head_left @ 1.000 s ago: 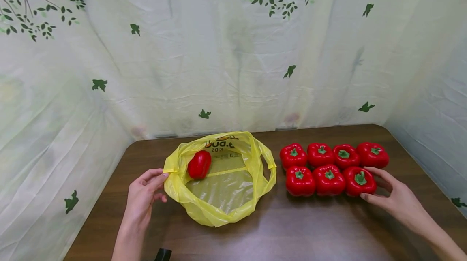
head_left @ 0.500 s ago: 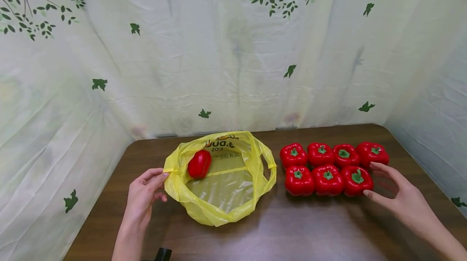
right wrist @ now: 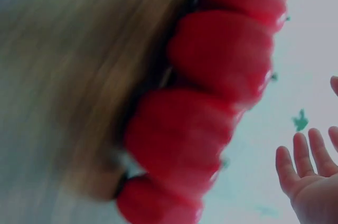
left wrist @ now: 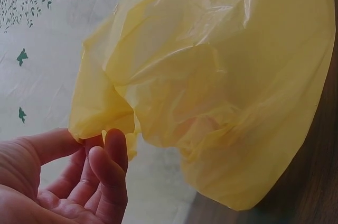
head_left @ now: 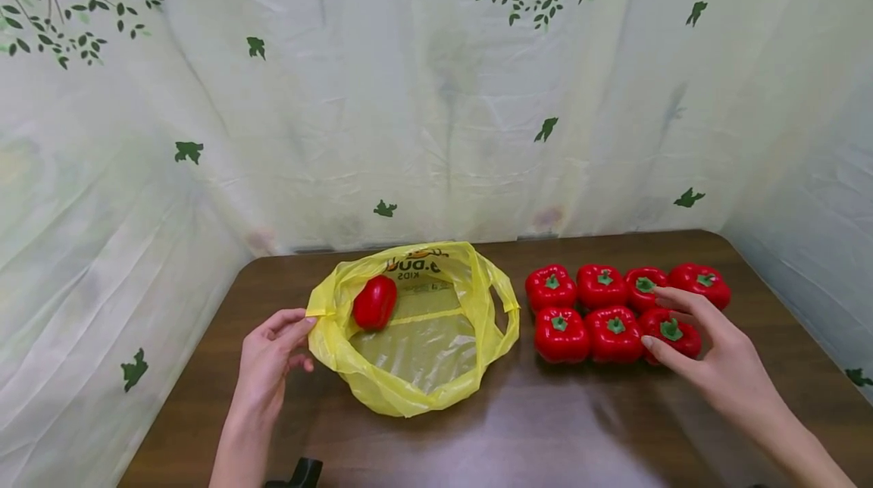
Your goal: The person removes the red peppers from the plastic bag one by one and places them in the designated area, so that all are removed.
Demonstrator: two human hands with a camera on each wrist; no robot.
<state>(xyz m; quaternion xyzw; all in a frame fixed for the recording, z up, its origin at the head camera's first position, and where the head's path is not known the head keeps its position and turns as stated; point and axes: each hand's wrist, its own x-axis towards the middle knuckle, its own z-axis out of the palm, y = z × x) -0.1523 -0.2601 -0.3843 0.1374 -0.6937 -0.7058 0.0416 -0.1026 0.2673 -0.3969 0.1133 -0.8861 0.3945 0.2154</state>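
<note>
My left hand [head_left: 273, 355] pinches the left handle edge of a yellow plastic bag [head_left: 402, 403], which stands with its mouth wide. In the left wrist view, the thumb and fingers [left wrist: 113, 155] grip a fold of the bag [left wrist: 248, 92]. Inside it, toward the left, lies one red bell pepper [head_left: 374, 302]. Two rows of glossy red peppers with green stems sit right of the bag. Above the front-right pepper [head_left: 671, 330] hovers my right hand [head_left: 726, 359], its fingers spread and relaxed. The right wrist view shows that hand [right wrist: 311, 176] open beside blurred peppers [right wrist: 179, 134].
The back row of peppers includes one at its right end [head_left: 701, 283]. Everything rests on a dark wooden table [head_left: 511, 435]. A pale curtain [head_left: 436, 109] printed with leaves hangs behind and at both sides. A black object [head_left: 305, 473] shows at the bottom edge.
The right hand first touched the front-right pepper's side, nudged it slightly left and drew off it. Now it has moved left and over that pepper. The left hand keeps its hold on the bag.
</note>
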